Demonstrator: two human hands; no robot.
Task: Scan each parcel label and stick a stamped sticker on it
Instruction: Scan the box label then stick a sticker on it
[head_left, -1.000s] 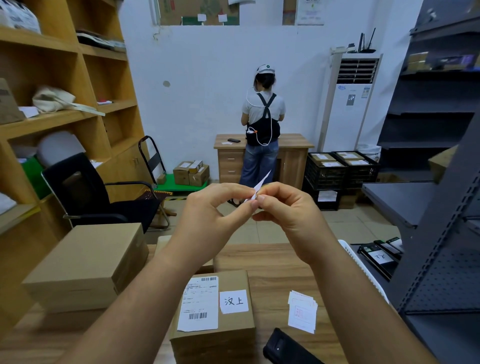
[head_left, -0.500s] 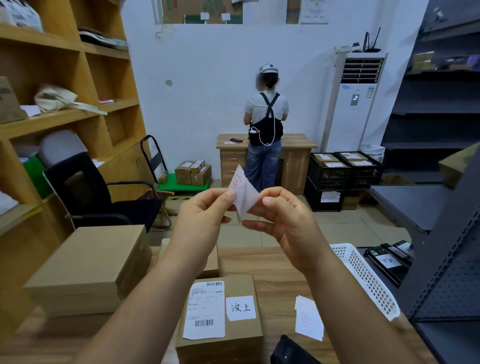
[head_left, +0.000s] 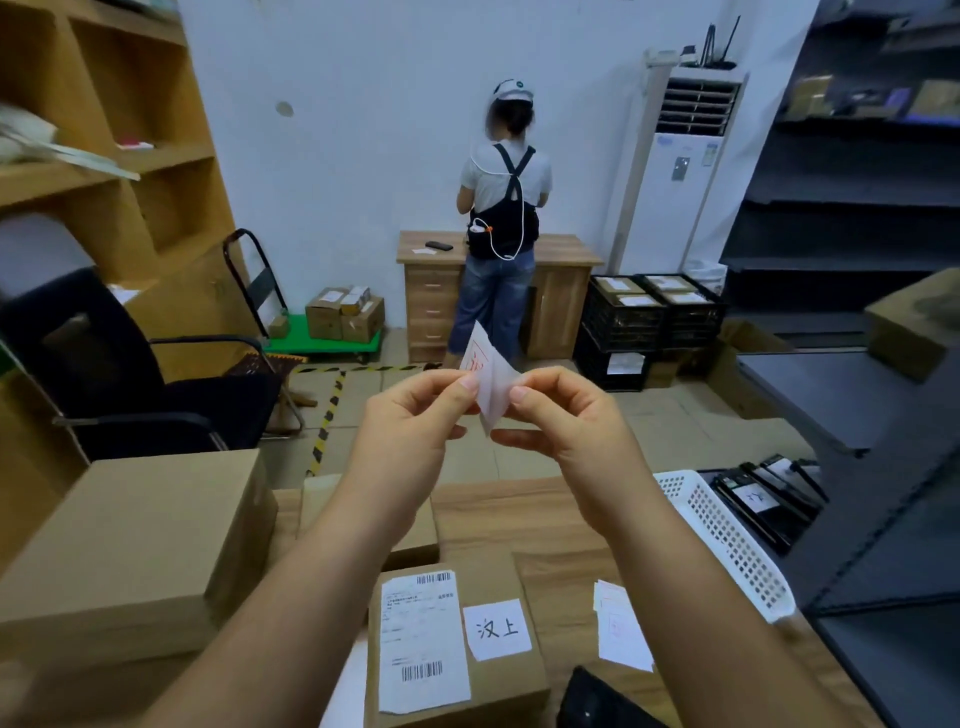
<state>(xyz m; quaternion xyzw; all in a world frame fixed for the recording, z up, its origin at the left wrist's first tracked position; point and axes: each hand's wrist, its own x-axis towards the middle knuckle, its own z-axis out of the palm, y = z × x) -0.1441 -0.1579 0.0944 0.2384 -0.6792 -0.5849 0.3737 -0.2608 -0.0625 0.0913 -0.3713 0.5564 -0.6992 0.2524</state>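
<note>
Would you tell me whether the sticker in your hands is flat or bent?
Bent: the sticker folds between left hand and right hand.

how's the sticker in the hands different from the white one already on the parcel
The held sticker is up in the air, pinched by the left hand and right hand, curled, with a red stamp. The parcel's sticker lies flat on the small parcel, beside the shipping label, with black handwriting. Both are small white paper squares.

bare desk (head_left: 550, 525) between parcel (head_left: 483, 680) and basket (head_left: 727, 540).
</note>
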